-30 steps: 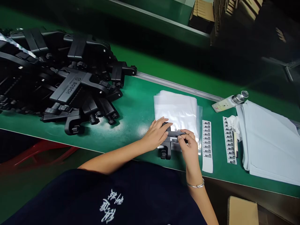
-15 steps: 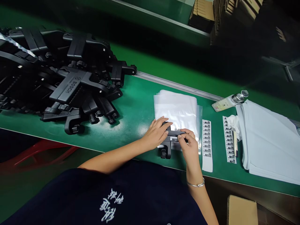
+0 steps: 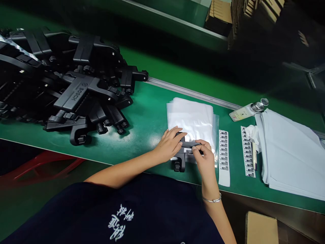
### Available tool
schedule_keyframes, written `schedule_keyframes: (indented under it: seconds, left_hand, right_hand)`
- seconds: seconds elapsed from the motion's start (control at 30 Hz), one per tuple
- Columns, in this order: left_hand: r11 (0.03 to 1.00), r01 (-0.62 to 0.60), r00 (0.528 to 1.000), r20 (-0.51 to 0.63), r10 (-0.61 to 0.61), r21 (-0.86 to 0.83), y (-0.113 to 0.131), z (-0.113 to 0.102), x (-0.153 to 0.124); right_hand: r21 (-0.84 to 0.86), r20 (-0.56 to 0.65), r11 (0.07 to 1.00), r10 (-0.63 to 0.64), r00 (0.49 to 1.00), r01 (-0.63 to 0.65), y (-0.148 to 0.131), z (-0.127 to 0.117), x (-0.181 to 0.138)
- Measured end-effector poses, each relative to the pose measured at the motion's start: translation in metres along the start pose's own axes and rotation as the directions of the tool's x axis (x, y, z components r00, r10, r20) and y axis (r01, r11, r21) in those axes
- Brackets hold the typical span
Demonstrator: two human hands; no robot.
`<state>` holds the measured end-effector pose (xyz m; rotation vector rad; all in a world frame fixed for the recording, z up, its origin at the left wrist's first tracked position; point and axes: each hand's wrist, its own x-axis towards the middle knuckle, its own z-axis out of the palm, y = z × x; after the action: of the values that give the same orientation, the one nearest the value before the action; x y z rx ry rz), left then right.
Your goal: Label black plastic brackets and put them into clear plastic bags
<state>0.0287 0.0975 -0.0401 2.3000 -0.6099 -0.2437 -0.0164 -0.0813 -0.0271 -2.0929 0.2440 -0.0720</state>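
A black plastic bracket (image 3: 180,156) lies across a stack of clear plastic bags (image 3: 193,113) at the table's front, its knobbed end towards my body. My left hand (image 3: 169,145) holds the bracket's left part, thumb on the near side and fingers stretched over the far side. My right hand (image 3: 205,155) is closed on its right end, the thumb pressing at the edge of a small white-and-black label (image 3: 188,150) on the bracket's face. The right fingertips are partly hidden behind the bracket.
A heap of black brackets (image 3: 76,91) covers the table's left. To the right lie two label strips (image 3: 223,149) (image 3: 247,152), a pen (image 3: 254,154), a crumpled tissue (image 3: 252,133), a pump bottle (image 3: 245,112) and white sheets (image 3: 291,152). A metal rail (image 3: 193,92) runs behind.
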Motion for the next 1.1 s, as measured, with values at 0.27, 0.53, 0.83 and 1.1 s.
schedule_keyframes:
  seconds: [0.27, 0.53, 0.83, 1.1]
  left_hand:
    - [0.860, -0.473, 0.878, 0.023, 0.478, 0.192, -0.012, -0.006, -0.016]
    - [0.815, -0.538, 0.824, 0.337, 0.455, 0.215, -0.005, -0.032, 0.000]
    - [0.756, -0.591, 0.804, 0.280, 0.525, 0.281, 0.007, -0.032, 0.008]
    - [0.982, -0.129, 0.968, -0.199, 0.155, 0.138, -0.045, -0.046, -0.036]
  right_hand:
    - [-0.109, -0.017, 0.988, -0.110, 0.994, 0.107, 0.001, 0.002, -0.002]
    - [-0.077, 0.201, 0.979, -0.172, 0.964, 0.191, 0.022, -0.036, -0.001]
    - [-0.206, 0.239, 0.925, -0.270, 0.933, 0.321, 0.028, -0.038, 0.003]
    - [-0.244, 0.249, 0.887, -0.334, 0.909, 0.393, 0.017, -0.034, -0.005]
